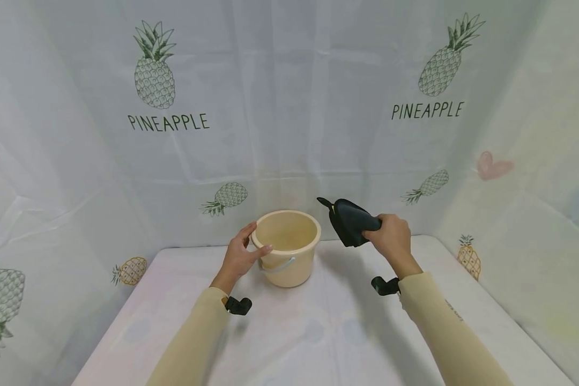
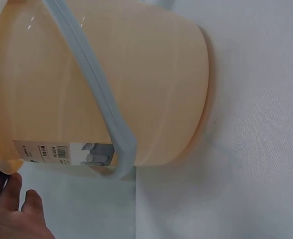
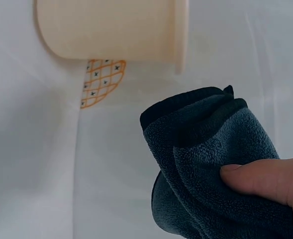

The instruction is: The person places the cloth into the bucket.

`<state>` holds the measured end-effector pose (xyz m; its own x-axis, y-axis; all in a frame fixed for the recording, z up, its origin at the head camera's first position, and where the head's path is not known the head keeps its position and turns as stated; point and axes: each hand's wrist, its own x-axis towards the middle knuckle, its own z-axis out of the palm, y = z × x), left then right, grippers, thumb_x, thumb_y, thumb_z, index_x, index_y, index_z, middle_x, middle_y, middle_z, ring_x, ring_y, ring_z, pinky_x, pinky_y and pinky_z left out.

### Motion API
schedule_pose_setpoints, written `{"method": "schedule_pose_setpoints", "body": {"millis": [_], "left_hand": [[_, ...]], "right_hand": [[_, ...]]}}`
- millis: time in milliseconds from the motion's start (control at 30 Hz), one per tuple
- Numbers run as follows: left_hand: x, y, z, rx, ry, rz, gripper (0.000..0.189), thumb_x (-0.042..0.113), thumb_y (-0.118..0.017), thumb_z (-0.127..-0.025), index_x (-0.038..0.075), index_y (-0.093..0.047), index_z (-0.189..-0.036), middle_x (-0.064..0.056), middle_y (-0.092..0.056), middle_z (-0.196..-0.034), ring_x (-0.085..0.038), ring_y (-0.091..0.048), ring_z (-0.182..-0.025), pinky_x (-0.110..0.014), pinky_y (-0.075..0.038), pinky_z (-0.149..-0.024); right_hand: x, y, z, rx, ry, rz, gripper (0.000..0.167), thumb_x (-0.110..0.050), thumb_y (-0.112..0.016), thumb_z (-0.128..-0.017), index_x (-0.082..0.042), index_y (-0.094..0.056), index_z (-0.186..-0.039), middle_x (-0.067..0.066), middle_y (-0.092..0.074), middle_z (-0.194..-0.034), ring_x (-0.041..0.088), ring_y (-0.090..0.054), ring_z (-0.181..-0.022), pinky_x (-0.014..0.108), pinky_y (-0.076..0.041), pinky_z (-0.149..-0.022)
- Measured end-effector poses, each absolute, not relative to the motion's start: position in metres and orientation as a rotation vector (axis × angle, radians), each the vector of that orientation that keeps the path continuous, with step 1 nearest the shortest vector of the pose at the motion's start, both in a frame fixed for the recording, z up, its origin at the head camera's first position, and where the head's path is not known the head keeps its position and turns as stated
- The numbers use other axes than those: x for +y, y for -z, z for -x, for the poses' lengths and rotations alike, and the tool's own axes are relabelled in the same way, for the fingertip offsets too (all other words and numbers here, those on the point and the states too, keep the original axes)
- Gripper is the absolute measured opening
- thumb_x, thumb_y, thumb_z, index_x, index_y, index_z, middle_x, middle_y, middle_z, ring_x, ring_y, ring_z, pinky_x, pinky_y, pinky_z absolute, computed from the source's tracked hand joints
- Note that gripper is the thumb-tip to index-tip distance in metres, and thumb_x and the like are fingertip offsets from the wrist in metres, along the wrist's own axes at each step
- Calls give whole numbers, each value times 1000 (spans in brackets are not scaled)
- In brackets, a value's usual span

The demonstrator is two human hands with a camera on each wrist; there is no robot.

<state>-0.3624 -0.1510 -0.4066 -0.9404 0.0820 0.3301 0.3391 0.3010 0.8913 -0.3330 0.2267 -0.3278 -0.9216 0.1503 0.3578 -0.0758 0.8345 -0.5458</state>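
Observation:
A cream plastic bucket (image 1: pixel 291 274) stands upright on the table, its pale grey handle (image 2: pixel 94 74) hanging down the near side. My left hand (image 1: pixel 240 256) is at the bucket's left side, thumb and fingers spread along the outside of the rim. In the left wrist view, fingertips (image 2: pixel 14 185) touch the rim. My right hand (image 1: pixel 391 236) pinches a folded dark blue-grey towel (image 3: pixel 211 149), thumb (image 3: pixel 255 178) on top. The towel is held in the air to the right of the bucket, a small loop sticking out at its far end.
A pale sheet covers the table (image 1: pixel 294 332), and a pineapple-print curtain (image 1: pixel 289 107) rises behind and at both sides. The bucket stands near the table's back edge. A printed label (image 2: pixel 61 152) is on the bucket's side. Black wrist cameras (image 1: pixel 238 306) sit on both wrists.

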Motion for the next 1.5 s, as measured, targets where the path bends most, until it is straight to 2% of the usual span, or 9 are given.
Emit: {"method": "schedule_pose_setpoints", "body": {"millis": [233, 667, 1000, 1500], "left_hand": [[-150, 406, 364, -2356, 1687, 385, 92, 24, -87, -88, 2, -37, -162, -12, -30, -171, -30, -22, -159, -44, -21, -131], [-149, 404, 361, -2349, 1693, 363, 89, 16, -86, -88, 0, -37, -161, -14, -30, -170, -32, -23, -159, -46, -22, -130], [-150, 406, 361, -2347, 1697, 371, 89, 17, -86, -89, 0, -37, -161, -13, -29, -171, -31, -21, -159, -45, -20, -131], [-149, 407, 361, -2325, 1710, 395, 88, 15, -86, -89, -2, -37, -161, -14, -30, -170, -34, -23, -159, -47, -21, -131]], "right_hand": [[226, 316, 330, -2601, -803, 59, 39, -21, -79, -89, 9, -72, -114, 30, -72, -106, 49, -67, -95, 57, -59, -78], [225, 296, 329, -2573, -807, 68, 42, -22, -79, -90, 9, -71, -118, 31, -72, -109, 50, -65, -99, 59, -58, -83], [218, 298, 326, -2554, -846, 55, 43, -21, -80, -90, 10, -71, -120, 31, -71, -113, 49, -65, -104, 60, -58, -87], [183, 300, 335, -2542, -876, 24, 38, -20, -81, -90, 6, -73, -117, 27, -73, -110, 45, -66, -100, 56, -58, -84]]}}
